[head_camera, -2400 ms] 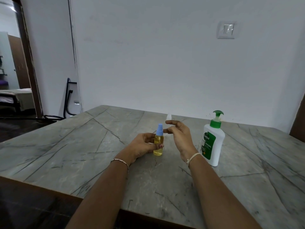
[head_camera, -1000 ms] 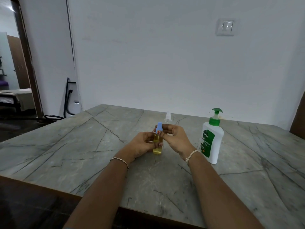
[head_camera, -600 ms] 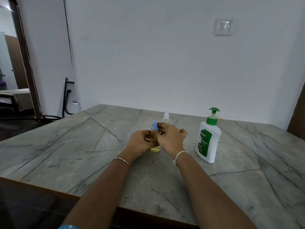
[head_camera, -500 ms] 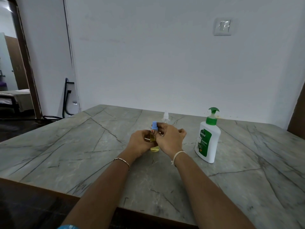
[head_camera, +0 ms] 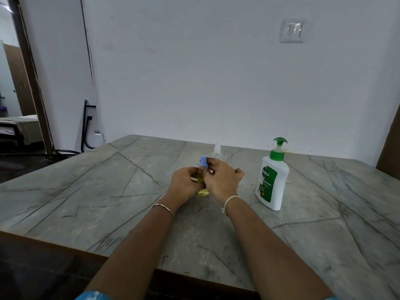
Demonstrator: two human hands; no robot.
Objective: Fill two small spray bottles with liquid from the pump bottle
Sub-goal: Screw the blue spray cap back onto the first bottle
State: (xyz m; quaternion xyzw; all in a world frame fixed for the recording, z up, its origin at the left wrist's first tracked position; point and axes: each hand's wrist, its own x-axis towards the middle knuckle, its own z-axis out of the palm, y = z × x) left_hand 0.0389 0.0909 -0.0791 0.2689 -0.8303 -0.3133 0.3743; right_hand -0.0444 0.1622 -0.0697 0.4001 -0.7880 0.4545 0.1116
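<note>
Stone surface (head_camera: 86, 202), grey and veined, fills the lower frame. At its centre a small spray bottle (head_camera: 201, 178) of yellow liquid stands upright between both hands. The left hand (head_camera: 185, 184) curls round the bottle's body. The right hand (head_camera: 223, 180) pinches its neck just under the blue spray top (head_camera: 203, 162), its other fingers loosely curled. A second spray bottle (head_camera: 217, 150), clear, stands just behind them. Right of the hands and apart from them stands the white pump bottle (head_camera: 271, 185) with its green pump. A wall switch (head_camera: 291, 30) sits at the upper right.
</note>
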